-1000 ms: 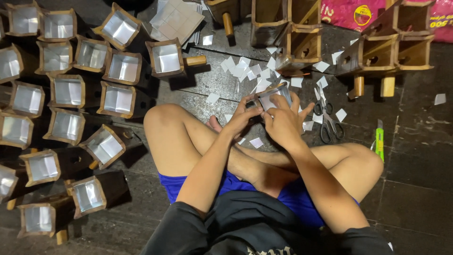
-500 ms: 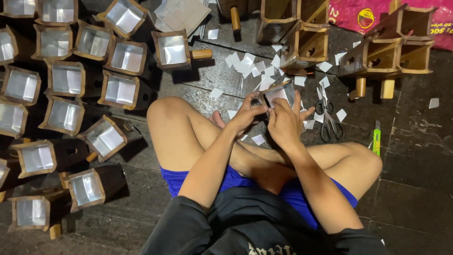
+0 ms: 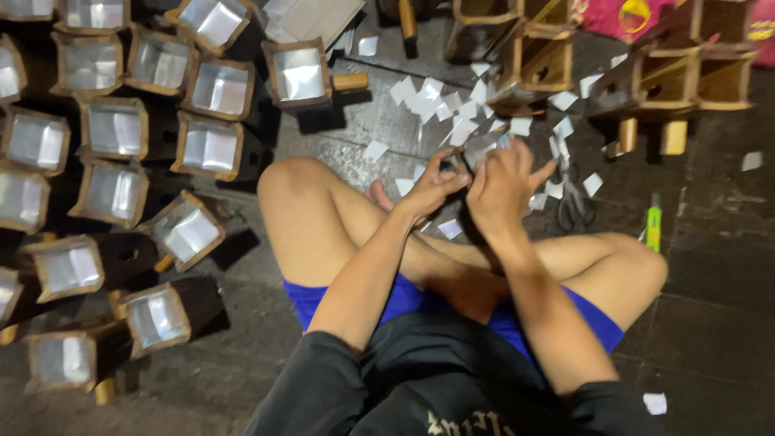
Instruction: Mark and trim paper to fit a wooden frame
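Sitting cross-legged on the dark stone floor point(image 3: 726, 323), the person is holding a small box point(image 3: 483, 148) up in front of the knees with both hands. The left hand point(image 3: 432, 187) is pinching the box's near left edge, its grip closed around that side with the fingertips curled in. The right hand point(image 3: 502, 184) is wrapping over the box from the right, its grip closed too, with the thumb sticking out to the side; the hands are hiding most of the box, so its exact shape is hard to make out.

Lying scattered on the floor just beyond the hands are many small white paper squares point(image 3: 424, 95). A pair of scissors point(image 3: 575, 202) is resting on the floor just right of the right hand, and a green utility knife point(image 3: 653, 223) is lying further right, near the right knee.

Standing in rows across the left side are many wooden boxes with shiny linings point(image 3: 208, 147), their open faces turned upward; one such box with a short wooden handle point(image 3: 303, 74) is sitting apart from the rows, near the paper. Stacked along the top right are unlined wooden boxes point(image 3: 549, 60), some with pegs pointing down.

The person is wearing blue shorts point(image 3: 339, 295) and a black shirt point(image 3: 428, 379).
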